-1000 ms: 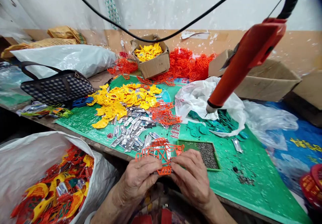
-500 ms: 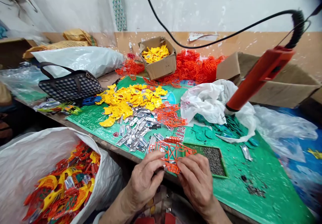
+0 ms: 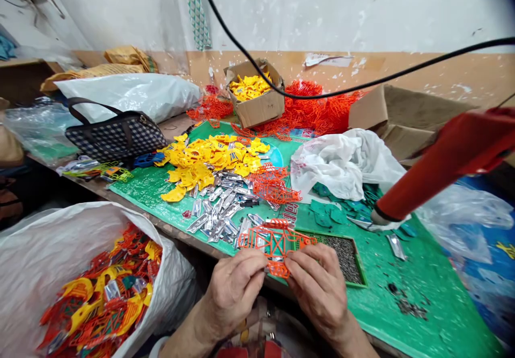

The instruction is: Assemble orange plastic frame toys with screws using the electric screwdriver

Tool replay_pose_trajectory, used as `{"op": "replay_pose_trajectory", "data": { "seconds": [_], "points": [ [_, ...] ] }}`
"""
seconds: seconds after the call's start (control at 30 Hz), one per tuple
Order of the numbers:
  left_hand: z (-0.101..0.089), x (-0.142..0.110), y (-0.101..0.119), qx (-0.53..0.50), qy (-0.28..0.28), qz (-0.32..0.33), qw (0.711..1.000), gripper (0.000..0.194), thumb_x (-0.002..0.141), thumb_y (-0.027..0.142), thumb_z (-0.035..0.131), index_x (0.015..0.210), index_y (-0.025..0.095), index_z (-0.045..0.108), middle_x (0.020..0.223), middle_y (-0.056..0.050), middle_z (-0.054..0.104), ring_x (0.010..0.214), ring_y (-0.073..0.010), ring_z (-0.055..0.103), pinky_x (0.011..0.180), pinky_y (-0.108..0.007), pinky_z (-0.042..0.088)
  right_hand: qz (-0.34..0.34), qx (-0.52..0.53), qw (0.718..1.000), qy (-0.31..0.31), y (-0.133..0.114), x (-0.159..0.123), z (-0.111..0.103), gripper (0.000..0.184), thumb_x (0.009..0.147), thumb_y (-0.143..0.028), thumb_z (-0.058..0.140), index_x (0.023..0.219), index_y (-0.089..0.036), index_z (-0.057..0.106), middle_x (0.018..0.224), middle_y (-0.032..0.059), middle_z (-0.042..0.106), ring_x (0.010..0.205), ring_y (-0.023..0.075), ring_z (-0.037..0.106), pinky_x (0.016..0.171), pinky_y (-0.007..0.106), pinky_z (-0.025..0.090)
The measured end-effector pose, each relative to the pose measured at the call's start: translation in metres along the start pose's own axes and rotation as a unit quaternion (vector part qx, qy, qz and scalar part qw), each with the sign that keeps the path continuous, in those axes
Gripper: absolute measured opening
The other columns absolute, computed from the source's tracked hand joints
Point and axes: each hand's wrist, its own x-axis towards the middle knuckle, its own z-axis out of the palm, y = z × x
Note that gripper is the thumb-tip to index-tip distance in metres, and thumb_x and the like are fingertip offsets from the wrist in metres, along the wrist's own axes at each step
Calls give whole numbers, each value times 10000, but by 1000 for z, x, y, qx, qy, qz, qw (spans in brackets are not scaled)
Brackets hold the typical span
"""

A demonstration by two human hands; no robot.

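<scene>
An orange plastic lattice frame (image 3: 277, 242) is held level over the near table edge. My left hand (image 3: 237, 280) pinches its near left side, fingers closed. My right hand (image 3: 317, 277) grips its near right side, also closed. Beyond the frame lies a heap of silver chromed plastic pieces (image 3: 219, 207), with yellow plastic shells (image 3: 209, 156) behind them. More orange frames (image 3: 276, 183) are stacked just past my hands. Partly behind my right hand sits a green tray of small dark screws (image 3: 344, 256).
A red electric screwdriver (image 3: 434, 170) hangs at the right on a black cable. At lower left, a white sack (image 3: 169, 272) holds assembled pieces. Behind are a cardboard box of yellow parts (image 3: 259, 111), a checked bag (image 3: 116, 138) and a white plastic bag (image 3: 338, 159) near green pieces (image 3: 328, 213).
The red screwdriver has swung nearer and to the right, tilting further over. Its cable hangs lower across the wall. Both hands keep their hold on the orange frame, almost unmoved.
</scene>
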Motion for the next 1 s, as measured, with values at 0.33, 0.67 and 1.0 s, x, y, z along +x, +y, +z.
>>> {"op": "replay_pose_trajectory", "data": {
  "seconds": [0.33, 0.67, 1.0],
  "points": [
    [-21, 21, 16, 87, -244, -60, 964, 182, 858, 40, 489, 829, 171, 611, 793, -44, 633, 726, -183, 605, 637, -276, 479, -5, 45, 997, -57, -4, 7, 4, 55, 906, -135, 585, 880, -154, 630, 801, 61, 711, 810, 197, 566, 746, 372, 430],
    [-18, 33, -9, -262, -296, -264, 880, 173, 870, 196, 540, 840, 175, 709, 769, -4, 665, 711, -150, 568, 640, -224, 442, 60, 98, 989, -92, 3, 19, -7, 323, 903, -280, 607, 1216, -207, 567, 1108, 111, 607, 1015, 239, 581, 814, 410, 547],
    [-5, 16, -13, -463, -178, -509, 703, 237, 761, 272, 707, 956, 148, 760, 866, -32, 745, 734, -136, 616, 704, -228, 442, 236, -160, 908, 308, 143, 57, -115, 1017, 514, -390, 896, 1402, -176, 447, 1393, 228, 400, 1188, 369, 503, 735, 431, 501]
  ]
}}
